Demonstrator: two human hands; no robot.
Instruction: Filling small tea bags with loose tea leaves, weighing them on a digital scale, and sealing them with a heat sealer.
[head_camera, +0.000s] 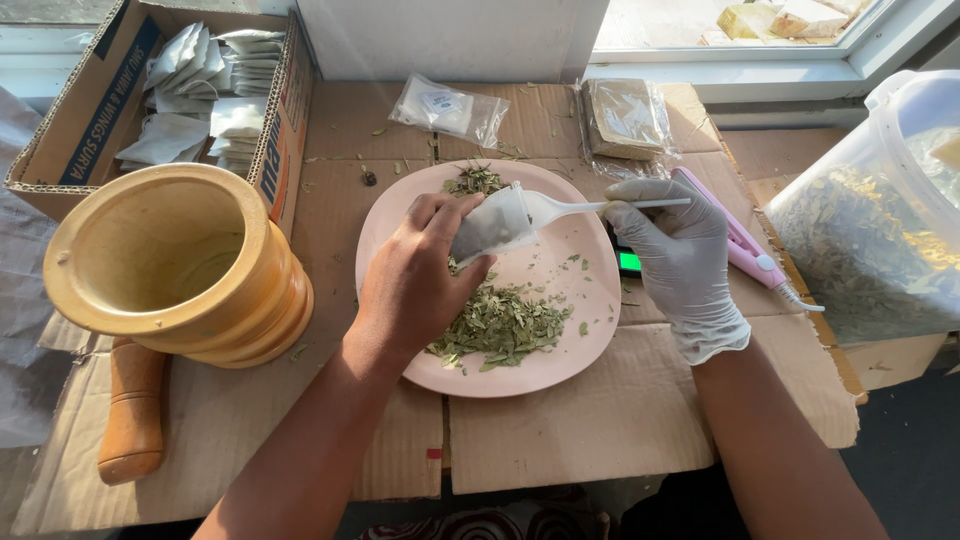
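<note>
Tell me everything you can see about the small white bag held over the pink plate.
The small white bag looks like thin, soft filter paper or fabric, slightly crumpled. The bare left hand pinches it, tilted, mouth open toward the right. The bowl of a white plastic spoon, held by the gloved right hand, enters that mouth. It hangs above the pink plate, near the dried green leaves.

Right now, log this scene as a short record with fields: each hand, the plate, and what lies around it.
left hand: bare left hand holds a small white pouch over the plate
right hand: gloved right hand holds a white spoon, its bowl at the pouch mouth
plate: pink plate with crushed green leaves
left side: wooden mortar, pestle, cardboard box of white pouches
right side: pink sealer, plastic tub of dried leaves
surface: flattened cardboard
</note>
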